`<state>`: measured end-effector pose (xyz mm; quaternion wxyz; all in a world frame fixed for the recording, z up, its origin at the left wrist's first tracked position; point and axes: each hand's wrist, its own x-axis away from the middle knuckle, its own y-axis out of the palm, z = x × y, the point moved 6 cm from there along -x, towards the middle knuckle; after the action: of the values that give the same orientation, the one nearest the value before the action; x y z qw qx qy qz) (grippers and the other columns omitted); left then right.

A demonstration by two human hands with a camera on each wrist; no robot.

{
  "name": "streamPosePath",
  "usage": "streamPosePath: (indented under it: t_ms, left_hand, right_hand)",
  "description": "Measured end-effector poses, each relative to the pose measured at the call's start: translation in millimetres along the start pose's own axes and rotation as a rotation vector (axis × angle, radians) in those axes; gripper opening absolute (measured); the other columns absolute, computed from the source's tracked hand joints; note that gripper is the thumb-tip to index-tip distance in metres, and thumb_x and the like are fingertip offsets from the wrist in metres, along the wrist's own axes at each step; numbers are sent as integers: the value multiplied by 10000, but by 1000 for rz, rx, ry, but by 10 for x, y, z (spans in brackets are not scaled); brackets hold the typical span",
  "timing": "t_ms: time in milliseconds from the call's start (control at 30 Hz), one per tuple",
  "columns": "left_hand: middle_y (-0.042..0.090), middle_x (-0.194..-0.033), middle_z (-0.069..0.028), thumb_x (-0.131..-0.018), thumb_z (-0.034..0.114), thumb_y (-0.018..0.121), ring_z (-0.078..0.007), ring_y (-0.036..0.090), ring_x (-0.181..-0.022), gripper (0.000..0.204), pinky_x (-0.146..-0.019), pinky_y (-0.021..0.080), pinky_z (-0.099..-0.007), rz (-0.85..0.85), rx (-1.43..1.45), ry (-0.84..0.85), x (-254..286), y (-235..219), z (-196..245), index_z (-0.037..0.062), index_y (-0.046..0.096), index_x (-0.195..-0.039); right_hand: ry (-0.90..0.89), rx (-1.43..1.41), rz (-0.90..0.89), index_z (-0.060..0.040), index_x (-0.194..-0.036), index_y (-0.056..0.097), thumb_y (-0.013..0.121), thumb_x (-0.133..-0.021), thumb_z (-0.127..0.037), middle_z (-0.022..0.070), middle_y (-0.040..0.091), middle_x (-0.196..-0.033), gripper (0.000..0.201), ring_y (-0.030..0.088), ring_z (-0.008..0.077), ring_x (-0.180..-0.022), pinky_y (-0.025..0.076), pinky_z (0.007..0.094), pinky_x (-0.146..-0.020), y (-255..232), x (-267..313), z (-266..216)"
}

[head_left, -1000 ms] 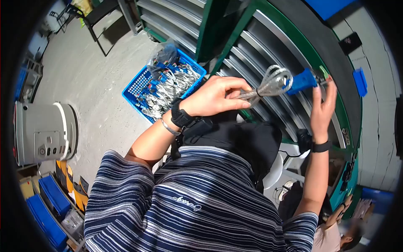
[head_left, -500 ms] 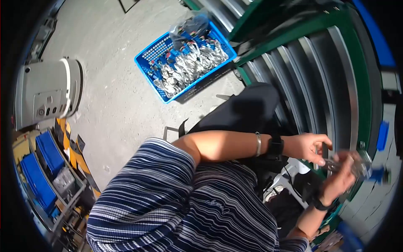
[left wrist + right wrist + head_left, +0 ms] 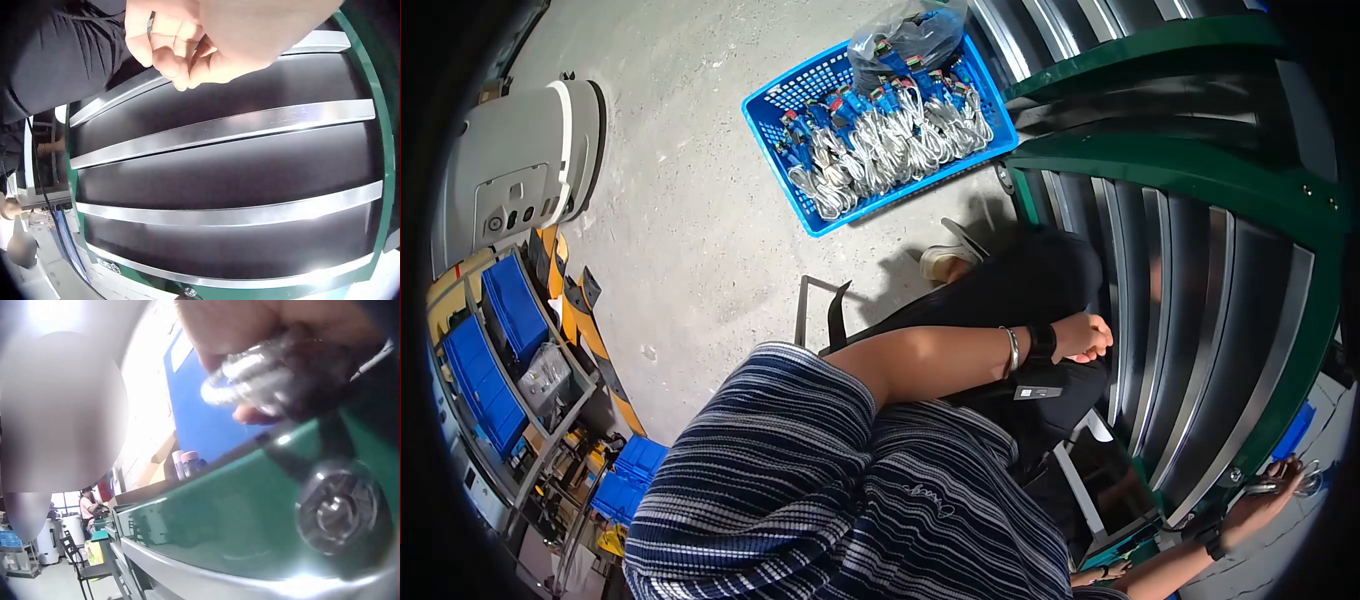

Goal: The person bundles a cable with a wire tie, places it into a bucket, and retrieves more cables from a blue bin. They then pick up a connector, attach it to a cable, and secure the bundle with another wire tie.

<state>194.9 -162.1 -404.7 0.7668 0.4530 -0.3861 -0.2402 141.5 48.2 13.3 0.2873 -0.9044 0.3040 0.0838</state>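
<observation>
My right hand (image 3: 1255,508) grips a coiled clear-silver cable (image 3: 250,378) at the cabinet's edge, its loops (image 3: 1308,480) showing past the fingers. In the right wrist view the coil hangs blurred under the palm, above the green cabinet edge (image 3: 206,525) with its round lock (image 3: 336,511); the cable's blue end is hidden. My left hand (image 3: 1083,338) is over my knee beside the drawer fronts, fingers loosely curled, holding nothing. In the left wrist view that hand (image 3: 181,44) stays in front of the dark drawers (image 3: 219,175), thumb close to the fingertips.
A blue basket (image 3: 808,212) on the floor holds many similar coiled cables with blue ends and a clear plastic bag (image 3: 910,45). Blue bins (image 3: 485,395) sit on a rack at left, near a grey plastic case (image 3: 510,190). A person (image 3: 87,503) stands far back.
The right hand has carried the cable coil outward and lower right. My left hand has come away from the cable, back toward my knee. The head view has turned, shifting the basket up and right.
</observation>
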Motion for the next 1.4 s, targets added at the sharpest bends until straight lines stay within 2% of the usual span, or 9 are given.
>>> streamPosePath:
  t_ms: [233,433,533,633,700,800,900,1167,1400]
  left_hand:
    - [561,-827,-63,-858,39,532,-104,531,-669,178,-599,473,-225,5,-14,-27,-24,19,35,-13,583,-1020]
    - [612,-821,-34,-841,79,610,-75,555,-648,191,-583,473,-196,45,-21,-58,-45,-25,-46,14,627,-1020]
    - [595,-846,-28,-841,72,621,-84,558,-722,234,-674,504,-236,62,-102,-99,-10,-29,-10,25,614,-1071]
    - [562,-859,-33,-901,99,572,-116,561,-750,230,-750,505,-282,60,-245,-93,-14,-68,7,29,560,-1121]
    - [577,-883,-49,-919,88,559,-119,573,-782,179,-759,511,-279,18,-209,-43,60,-47,54,39,586,-1089]
    - [600,-843,-4,-931,91,565,-88,582,-715,144,-676,508,-212,49,-305,-50,75,-65,53,75,602,-1069]
    - [623,-870,11,-951,139,588,-51,583,-705,119,-647,500,-177,20,-360,-33,198,27,71,92,606,-1059]
    - [617,-1107,-122,-1034,331,416,-183,595,-941,375,-869,485,-315,-369,-355,185,1296,1633,268,27,516,-1230]
    - [606,-1134,-118,-1002,289,497,-173,599,-974,476,-899,453,-306,-404,-1068,467,1840,2450,298,-31,452,-1352]
  right_hand:
    - [153,-14,-108,-1,-1184,575,464,-1017,-313,54,577,-1059,371,526,126,-987,428,249,-880,-117,-218,329]
    - [88,16,112,12,-1217,586,483,-990,-255,32,578,-1017,365,516,124,-897,423,259,-830,-117,-91,331]
    - [-558,604,73,2,-1143,619,493,-984,-219,55,583,-872,299,533,157,-820,444,307,-772,36,131,13]
    - [-528,303,324,-19,-999,613,525,-987,-218,29,567,-745,218,505,105,-693,412,257,-661,147,599,-196]
    - [-549,-76,20,-10,-1073,576,523,-966,-201,47,602,-848,225,518,105,-715,415,271,-639,173,991,-100]
    - [-482,222,-298,30,-999,597,709,-795,-167,155,599,-845,306,575,332,-732,470,380,-679,253,1774,220]
    - [120,-282,-805,13,-1119,569,593,-927,-117,51,570,-772,233,546,131,-695,443,265,-645,491,2237,286]
    - [402,-629,-825,7,-1141,568,345,-1041,-361,22,569,-710,441,535,87,-682,419,235,-661,62,3071,823]
    - [432,-774,-832,10,-1205,523,321,-1044,-377,77,616,-783,466,598,146,-766,463,276,-774,-233,3234,692]
